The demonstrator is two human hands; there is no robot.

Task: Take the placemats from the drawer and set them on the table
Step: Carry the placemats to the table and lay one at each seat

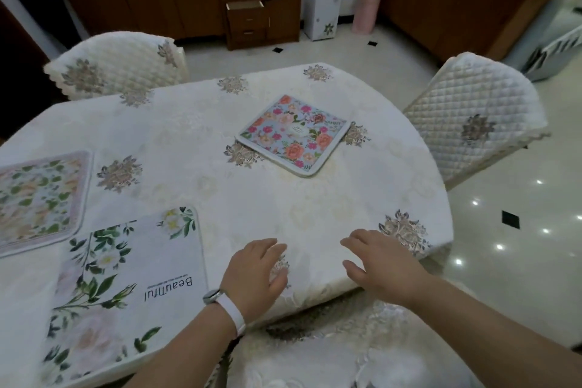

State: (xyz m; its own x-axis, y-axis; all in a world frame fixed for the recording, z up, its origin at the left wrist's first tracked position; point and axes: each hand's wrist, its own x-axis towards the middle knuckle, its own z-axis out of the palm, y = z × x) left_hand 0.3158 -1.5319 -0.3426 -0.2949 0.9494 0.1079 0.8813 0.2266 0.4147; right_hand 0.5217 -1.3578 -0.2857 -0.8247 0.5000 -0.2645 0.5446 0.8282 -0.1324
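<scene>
Your left hand (256, 271) and right hand (384, 264) hover empty, fingers loosely spread, over the table (189, 123). Three placemats (294, 135) lie flat there. Likely thin, light, floppy: pinch a corner.

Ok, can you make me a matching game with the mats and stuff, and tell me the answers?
Things:
1. pink-flower mat
2. Beautiful mat
3. top drawer
4. left hand

Clues:
a. pulled open
b. wears a white wristband
c. at the near edge of the table
d. further out, turned cornerwise

Pairs: 1-d, 2-c, 3-a, 4-b.
</scene>
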